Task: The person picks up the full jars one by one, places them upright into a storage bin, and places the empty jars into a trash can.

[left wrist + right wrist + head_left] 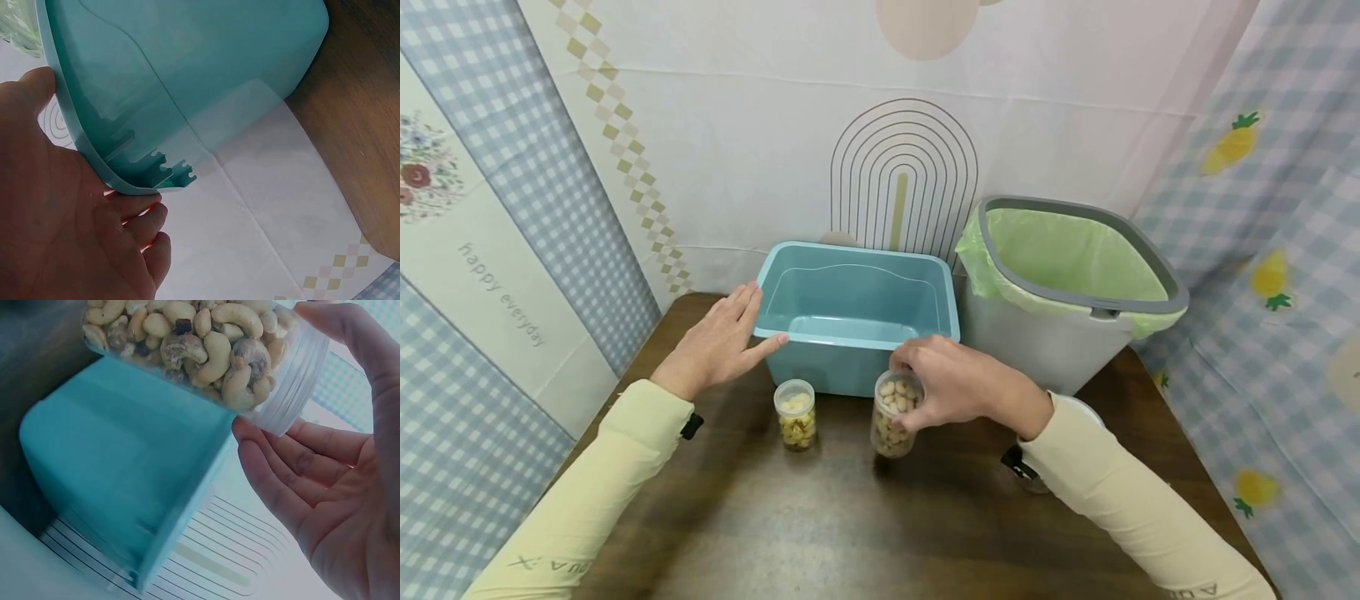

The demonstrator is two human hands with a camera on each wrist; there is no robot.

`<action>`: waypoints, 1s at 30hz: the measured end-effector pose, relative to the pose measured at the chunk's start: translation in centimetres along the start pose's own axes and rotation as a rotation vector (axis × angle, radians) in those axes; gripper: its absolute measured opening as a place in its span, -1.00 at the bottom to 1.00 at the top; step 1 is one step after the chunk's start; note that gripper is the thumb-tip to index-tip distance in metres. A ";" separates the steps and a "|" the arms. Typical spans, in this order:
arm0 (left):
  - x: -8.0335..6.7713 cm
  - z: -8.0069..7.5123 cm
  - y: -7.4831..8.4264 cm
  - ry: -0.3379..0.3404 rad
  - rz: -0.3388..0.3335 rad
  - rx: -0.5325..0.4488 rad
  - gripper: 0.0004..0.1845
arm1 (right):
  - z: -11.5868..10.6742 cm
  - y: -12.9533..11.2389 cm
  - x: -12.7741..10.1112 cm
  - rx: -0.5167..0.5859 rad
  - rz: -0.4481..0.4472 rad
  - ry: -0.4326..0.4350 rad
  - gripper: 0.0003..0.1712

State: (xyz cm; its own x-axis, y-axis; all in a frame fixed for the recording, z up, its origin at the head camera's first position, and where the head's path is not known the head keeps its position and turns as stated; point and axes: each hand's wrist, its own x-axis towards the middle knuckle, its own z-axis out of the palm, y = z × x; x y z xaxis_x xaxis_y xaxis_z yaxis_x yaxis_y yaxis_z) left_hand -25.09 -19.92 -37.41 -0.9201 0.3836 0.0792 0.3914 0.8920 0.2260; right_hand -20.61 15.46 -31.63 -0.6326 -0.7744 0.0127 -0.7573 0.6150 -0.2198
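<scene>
My right hand (951, 383) grips a clear jar of cashews (897, 421) near its pale lid, thumb on one side and fingertips on the other. The right wrist view shows the cashew jar (200, 350) tilted across the top, with the bin behind it. My left hand (718, 337) rests at the left rim of a blue plastic bin (842, 367), fingers extended and thumb spread along the front edge. In the left wrist view that hand (69, 206) touches the bin's corner. A smaller clear jar (796, 421) with yellowish pieces stands upright between the hands.
A grey-white trash can (1030, 342) with a green liner stands right of the blue bin. A round, pale-rimmed container (1082, 410) is partly hidden behind my right forearm. Patterned cloth (737, 150) hangs behind and beside the dark wooden table (820, 525).
</scene>
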 end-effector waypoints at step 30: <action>0.0 0.0 0.1 -0.005 -0.006 -0.004 0.02 | -8.7 -0.5 1.0 -0.023 -0.089 -0.036 -0.50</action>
State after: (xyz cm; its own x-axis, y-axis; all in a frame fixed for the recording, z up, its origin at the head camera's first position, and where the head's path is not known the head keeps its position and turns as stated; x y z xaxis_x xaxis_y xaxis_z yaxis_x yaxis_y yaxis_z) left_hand -25.03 -19.89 -37.36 -0.9222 0.3796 0.0734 0.3860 0.8934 0.2300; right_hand -22.25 15.69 -23.03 -0.5568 -0.8306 -0.0045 -0.8139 0.5467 -0.1965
